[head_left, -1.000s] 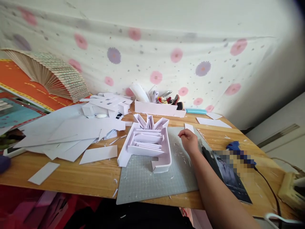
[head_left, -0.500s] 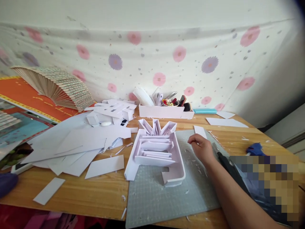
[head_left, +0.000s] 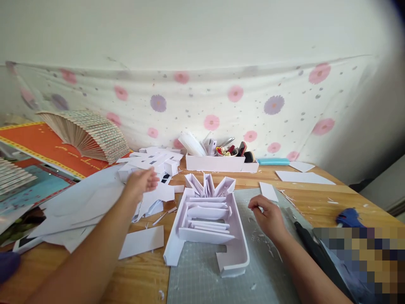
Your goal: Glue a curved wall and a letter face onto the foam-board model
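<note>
A hollow white foam-board shape (head_left: pixel 207 236) with upright walls and three short prongs at the far end lies on the grey cutting mat (head_left: pixel 202 280). Several loose white strips stand inside it. To its left, my left hand (head_left: pixel 142 185) is over the pile of white board sheets (head_left: pixel 95 202), fingers stretched out and holding nothing. On the right side of the mat, my right hand (head_left: pixel 266 215) rests with its fingers curled in; nothing shows in them. A small white board piece (head_left: pixel 268 191) lies just beyond that hand.
Cut-out white boards (head_left: pixel 148 160) are stacked at the back left, near a folding fan (head_left: pixel 85 135). A white box (head_left: pixel 215 163) of small items stands against the wall cloth. At right are a blue glue gun (head_left: pixel 349 217), a dark long object (head_left: pixel 311 242) and white scraps.
My left hand has come into view from the lower left and now reaches over the white sheets. My right hand stays curled on the mat. The view has tilted up slightly.
</note>
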The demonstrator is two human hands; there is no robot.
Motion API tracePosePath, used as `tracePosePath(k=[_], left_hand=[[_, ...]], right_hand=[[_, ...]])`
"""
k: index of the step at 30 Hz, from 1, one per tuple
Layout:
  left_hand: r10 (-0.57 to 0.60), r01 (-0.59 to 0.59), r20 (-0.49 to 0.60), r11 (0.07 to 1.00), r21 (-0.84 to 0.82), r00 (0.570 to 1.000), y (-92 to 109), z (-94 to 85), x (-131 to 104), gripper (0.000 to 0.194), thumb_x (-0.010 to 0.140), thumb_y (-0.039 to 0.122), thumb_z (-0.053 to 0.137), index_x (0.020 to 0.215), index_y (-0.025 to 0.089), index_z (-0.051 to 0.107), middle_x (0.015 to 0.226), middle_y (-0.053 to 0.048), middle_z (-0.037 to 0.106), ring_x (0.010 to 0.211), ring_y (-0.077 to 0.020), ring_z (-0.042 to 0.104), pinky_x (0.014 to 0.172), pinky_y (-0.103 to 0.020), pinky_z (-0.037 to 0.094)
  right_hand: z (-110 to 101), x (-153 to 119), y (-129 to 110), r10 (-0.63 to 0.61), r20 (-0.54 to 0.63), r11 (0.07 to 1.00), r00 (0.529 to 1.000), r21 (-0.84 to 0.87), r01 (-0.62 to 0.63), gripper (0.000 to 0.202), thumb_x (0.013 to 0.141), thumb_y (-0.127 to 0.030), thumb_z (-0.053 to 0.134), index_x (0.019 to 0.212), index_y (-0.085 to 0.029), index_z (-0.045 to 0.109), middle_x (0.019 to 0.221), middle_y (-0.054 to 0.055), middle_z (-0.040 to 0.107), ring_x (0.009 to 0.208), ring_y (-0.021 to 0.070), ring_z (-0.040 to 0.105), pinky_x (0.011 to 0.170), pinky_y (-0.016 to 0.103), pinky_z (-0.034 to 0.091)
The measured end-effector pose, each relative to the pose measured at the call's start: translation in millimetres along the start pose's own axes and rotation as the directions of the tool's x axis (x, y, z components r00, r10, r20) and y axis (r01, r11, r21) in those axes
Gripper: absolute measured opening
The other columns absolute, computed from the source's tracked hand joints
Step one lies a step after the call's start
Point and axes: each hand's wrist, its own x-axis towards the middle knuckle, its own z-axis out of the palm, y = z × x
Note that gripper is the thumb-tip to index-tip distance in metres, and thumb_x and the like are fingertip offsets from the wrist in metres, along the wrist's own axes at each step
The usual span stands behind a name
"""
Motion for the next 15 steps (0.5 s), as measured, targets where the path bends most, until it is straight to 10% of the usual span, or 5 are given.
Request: tracePosePath(k=[4, 10, 15], left_hand=[[-0.142, 0.142, -0.007, 0.99, 0.025, 0.99, -10.4, 19.6, 11.2, 0.024, 0.086, 0.032, 0.068, 0.086, 0.009, 0.064, 0.075, -0.012, 0.069, 0.064, -0.0209, 0.067, 0.06, -0.032, 0.055], [-0.022, 0.008, -0.08, 0.984, -0.18, 0.997, -8.4, 48.1, 19.7, 0.006, 0.081, 0.017, 0.062, 0.079, 0.016, 0.056, 0.058, -0.004, 0.063, 0.053, -0.0143, 0.062, 0.056, -0.024, 0.052], [0.081, -0.095, -0.07, 0.967, -0.236, 0.994, -4.1, 20.4, -23.4, 0.012, 0.075, 0.02, 0.065, 0.073, 0.018, 0.053, 0.058, -0.002, 0.063, 0.052, -0.0126, 0.06, 0.052, -0.021, 0.049]], right_hand=[[2.9, -0.4, 3.4, 0.015, 0.013, 1.0, 1.0, -0.002, -0.015, 0.017, 0.072, -0.018, 0.049, 0.064, -0.026, 0.061, 0.068, 0.001, 0.064, 0.067, 0.0198, 0.063, 0.064, 0.032, 0.05], [4.8, -1.2, 6.8, 0.01, 0.032, 1.0, 0.999, -0.008, -0.01, 0.019, 0.072, -0.017, 0.047, 0.062, -0.027, 0.059, 0.066, 0.0, 0.062, 0.065, 0.0194, 0.062, 0.063, 0.031, 0.05], [4.0, -0.7, 2.4, -0.011, 0.003, 1.0, 1.0, 0.025, 0.011, 0.018, 0.074, -0.016, 0.049, 0.064, -0.026, 0.061, 0.069, 0.001, 0.063, 0.068, 0.0189, 0.062, 0.065, 0.031, 0.05]])
